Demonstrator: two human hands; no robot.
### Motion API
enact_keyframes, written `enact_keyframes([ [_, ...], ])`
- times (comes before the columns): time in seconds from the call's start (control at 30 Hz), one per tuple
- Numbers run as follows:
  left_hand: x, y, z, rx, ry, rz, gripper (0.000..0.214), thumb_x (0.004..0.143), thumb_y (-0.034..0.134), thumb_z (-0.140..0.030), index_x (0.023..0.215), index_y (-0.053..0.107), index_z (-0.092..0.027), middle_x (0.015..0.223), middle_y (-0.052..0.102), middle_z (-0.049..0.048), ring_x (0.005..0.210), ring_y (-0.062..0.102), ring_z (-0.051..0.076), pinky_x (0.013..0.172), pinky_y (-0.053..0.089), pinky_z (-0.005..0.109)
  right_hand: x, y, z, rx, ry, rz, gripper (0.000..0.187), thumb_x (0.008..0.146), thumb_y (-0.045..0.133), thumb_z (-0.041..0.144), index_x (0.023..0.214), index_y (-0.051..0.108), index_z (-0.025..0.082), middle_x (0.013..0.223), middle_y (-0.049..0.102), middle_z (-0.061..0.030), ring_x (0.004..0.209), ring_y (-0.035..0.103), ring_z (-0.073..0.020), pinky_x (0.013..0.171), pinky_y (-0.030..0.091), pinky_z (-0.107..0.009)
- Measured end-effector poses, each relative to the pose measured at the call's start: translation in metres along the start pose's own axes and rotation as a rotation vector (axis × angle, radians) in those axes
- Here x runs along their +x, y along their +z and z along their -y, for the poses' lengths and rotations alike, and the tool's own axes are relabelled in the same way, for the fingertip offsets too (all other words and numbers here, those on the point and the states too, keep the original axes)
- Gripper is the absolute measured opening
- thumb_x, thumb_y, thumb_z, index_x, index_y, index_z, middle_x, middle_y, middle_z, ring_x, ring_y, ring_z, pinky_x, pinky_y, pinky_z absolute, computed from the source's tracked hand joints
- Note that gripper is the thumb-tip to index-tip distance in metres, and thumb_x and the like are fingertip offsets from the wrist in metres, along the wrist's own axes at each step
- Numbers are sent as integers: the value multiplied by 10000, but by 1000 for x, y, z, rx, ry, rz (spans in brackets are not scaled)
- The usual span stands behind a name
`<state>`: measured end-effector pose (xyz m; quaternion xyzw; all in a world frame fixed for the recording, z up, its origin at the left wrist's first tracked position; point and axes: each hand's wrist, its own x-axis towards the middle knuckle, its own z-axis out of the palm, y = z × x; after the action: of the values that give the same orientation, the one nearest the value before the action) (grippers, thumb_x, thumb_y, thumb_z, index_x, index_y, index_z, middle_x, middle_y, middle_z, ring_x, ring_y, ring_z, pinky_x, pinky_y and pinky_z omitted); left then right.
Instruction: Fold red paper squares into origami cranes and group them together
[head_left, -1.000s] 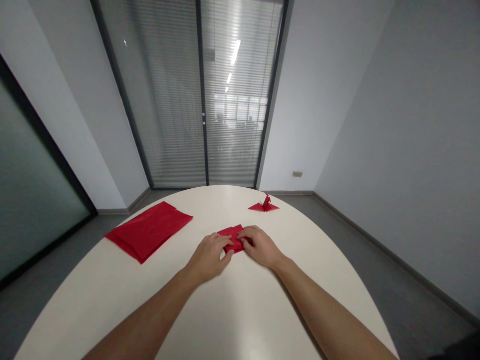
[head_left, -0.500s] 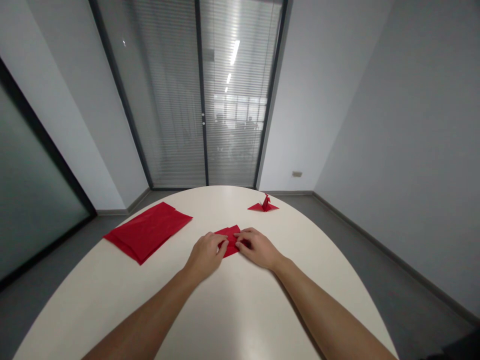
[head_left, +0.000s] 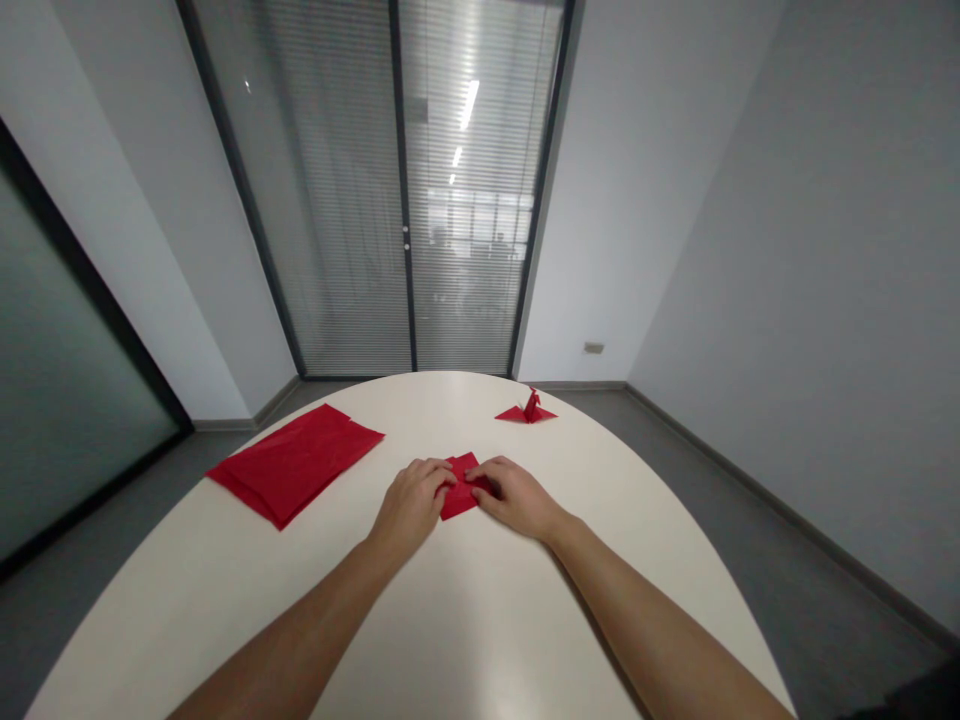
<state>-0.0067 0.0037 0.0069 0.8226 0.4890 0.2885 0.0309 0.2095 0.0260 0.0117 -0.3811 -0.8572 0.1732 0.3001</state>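
Observation:
A small folded piece of red paper (head_left: pixel 460 499) lies on the table between my two hands. My left hand (head_left: pixel 412 502) covers its left side, with curled fingertips and thumb closed at the paper. From the right, my right hand (head_left: pixel 517 497) has its thumb and fingers bent together on the paper's right part. The fingers hide both side edges of the paper. Farther back to the right stands a red origami crane (head_left: pixel 531 410) with its wings spread.
A stack of red paper sheets (head_left: pixel 300 465) lies on the left of the round white table (head_left: pixel 450 620). Beyond the table are a glass partition with blinds (head_left: pixel 345 250) and a white wall with a socket plate (head_left: pixel 593 348).
The folded red paper has turned slightly between my hands, and less of it shows at the left. My left fingers have shifted a little over it. The crane and stack stay put.

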Motion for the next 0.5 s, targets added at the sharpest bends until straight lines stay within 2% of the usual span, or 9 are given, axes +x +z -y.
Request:
enact_keyframes([
  [0.17,1,-6,-6,82,41,81,324,850,514,-16,949,737,-230,985,766,23,958,651,239,889,466,426,0,-2,3,8,4,6,254,845,641,148,1082,719,199,1003,710,-73,920,635,-207,860,501,-342],
  [0.33,-1,-9,-14,139,-21,44,267,838,529,-74,929,742,-207,941,763,59,964,653,260,894,453,428,0,-3,6,11,27,7,217,862,620,139,1033,735,207,935,694,-56,834,626,-182,816,494,-316],
  [0.5,-2,-7,-15,113,-7,33,178,899,550,-198,954,717,-222,970,751,57,946,653,259,870,454,421,0,-4,8,37,33,21,181,872,620,143,984,744,213,923,679,-52,816,628,-176,805,498,-306],
])
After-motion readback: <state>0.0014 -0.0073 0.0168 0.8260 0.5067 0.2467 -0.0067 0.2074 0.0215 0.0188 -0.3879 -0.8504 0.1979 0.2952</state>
